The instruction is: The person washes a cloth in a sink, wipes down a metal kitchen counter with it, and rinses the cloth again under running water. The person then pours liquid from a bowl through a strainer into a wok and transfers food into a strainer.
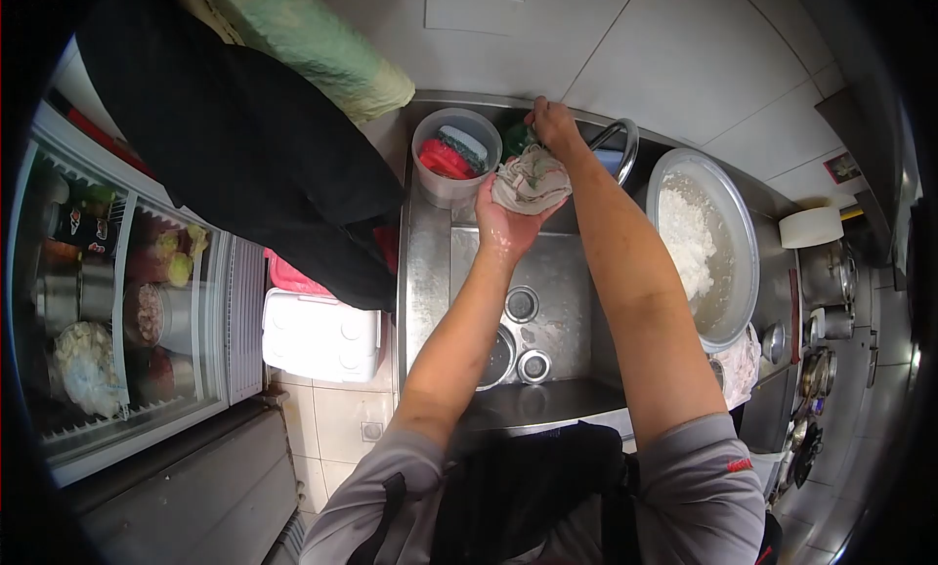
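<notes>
My left hand (510, 225) is palm up over the sink (567, 272), its fingers under a crumpled, light-coloured cloth (531, 182). Beyond the cloth, my right hand (555, 125) reaches to the back edge of the sink with bent fingers. What those fingers grip is hard to make out; a dark green object (516, 138) is just beside them. Immediately left of the cloth stands a translucent tub (430, 186) holding a scouring sponge (463, 147) and something red. The curved metal faucet (631, 153) rises to the right of my right wrist.
On the right is a large basin (750, 262) of white, rice-like food. Several round metal pieces lie in the sink bottom, including a ring (533, 366). To the left are a white lidded box (320, 335), hanging black cloth (264, 145) and a glass-fronted fridge (127, 301).
</notes>
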`<state>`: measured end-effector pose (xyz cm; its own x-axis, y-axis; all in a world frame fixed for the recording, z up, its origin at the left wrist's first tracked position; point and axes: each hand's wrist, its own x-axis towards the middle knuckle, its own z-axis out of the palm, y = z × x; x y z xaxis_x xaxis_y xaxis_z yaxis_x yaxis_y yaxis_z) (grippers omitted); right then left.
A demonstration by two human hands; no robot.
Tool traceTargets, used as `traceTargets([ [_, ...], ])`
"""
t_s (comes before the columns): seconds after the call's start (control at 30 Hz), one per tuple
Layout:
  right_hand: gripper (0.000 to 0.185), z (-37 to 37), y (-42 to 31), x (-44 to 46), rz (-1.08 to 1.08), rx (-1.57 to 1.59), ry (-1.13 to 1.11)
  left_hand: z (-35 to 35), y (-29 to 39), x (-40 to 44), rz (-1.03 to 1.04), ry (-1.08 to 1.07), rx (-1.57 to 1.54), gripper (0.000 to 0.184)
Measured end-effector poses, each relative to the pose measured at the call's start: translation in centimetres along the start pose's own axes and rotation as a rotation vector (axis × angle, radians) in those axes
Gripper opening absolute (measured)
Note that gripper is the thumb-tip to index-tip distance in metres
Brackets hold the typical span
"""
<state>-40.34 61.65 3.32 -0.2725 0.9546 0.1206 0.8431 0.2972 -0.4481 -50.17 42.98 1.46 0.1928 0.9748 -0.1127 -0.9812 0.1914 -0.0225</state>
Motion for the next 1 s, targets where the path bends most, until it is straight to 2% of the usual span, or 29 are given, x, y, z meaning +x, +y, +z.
traceTargets([
  [0.07,0.033,-1.6,-1.4,0.6,0.240,0.289,-0.130,0.2,0.1,-0.1,0.002,0.009,0.007,0.054],
  [0.17,0.039,-0.6,-0.4,0.6,0.097,0.119,-0.042,-0.4,0.3,0.0,-0.009,-0.005,0.041,0.048],
  [0.27,0.053,2.8,2.1,1.0,-0.089,-0.247,0.181,-0.3,0.3,-0.5,-0.004,0.000,0.057,0.046],
  [0.37,0.038,1.2,2.0,1.2,-0.086,-0.012,0.020,0.4,0.4,-1.3,0.018,0.021,0.086,0.046],
  [0.43,0.035,-1.3,-1.1,0.2,0.119,0.163,-0.023,0.8,0.4,-1.5,0.015,0.044,0.098,0.046],
  [0.5,0.034,-0.7,-1.0,0.0,0.088,0.061,0.042,0.8,0.5,-1.9,-0.003,0.085,0.095,0.046],
  [0.57,0.037,2.5,2.1,0.7,-0.190,-0.321,0.218,0.3,0.1,-2.6,-0.001,0.086,0.098,0.047],
  [0.6,0.045,2.0,0.8,0.1,-0.077,-0.281,0.170,0.5,0.1,-2.7,0.005,0.071,0.103,0.048],
  [0.7,0.034,-0.2,-1.8,-0.1,0.229,0.172,0.177,0.6,0.0,-3.4,0.034,0.131,0.133,0.055],
  [0.8,0.032,-2.9,-5.4,-3.9,0.008,0.149,0.549,-0.8,0.4,-4.7,-0.009,0.100,0.166,0.058],
  [0.87,0.036,-6.3,-9.0,-10.8,-0.197,0.361,0.506,-0.9,0.7,-6.9,-0.065,0.091,0.169,0.054],
  [0.93,0.029,-5.9,-9.0,-18.1,-0.375,0.373,0.483,-2.4,1.2,-8.9,-0.122,0.022,0.162,0.054],
  [0.97,0.040,-4.9,-8.6,-22.0,-0.289,0.367,0.495,-4.0,1.2,-9.8,-0.160,-0.038,0.144,0.055],
  [1.0,0.060,-4.1,-8.3,-26.4,-0.030,0.374,0.385,-4.4,1.3,-11.1,-0.219,0.017,0.162,0.059],
])
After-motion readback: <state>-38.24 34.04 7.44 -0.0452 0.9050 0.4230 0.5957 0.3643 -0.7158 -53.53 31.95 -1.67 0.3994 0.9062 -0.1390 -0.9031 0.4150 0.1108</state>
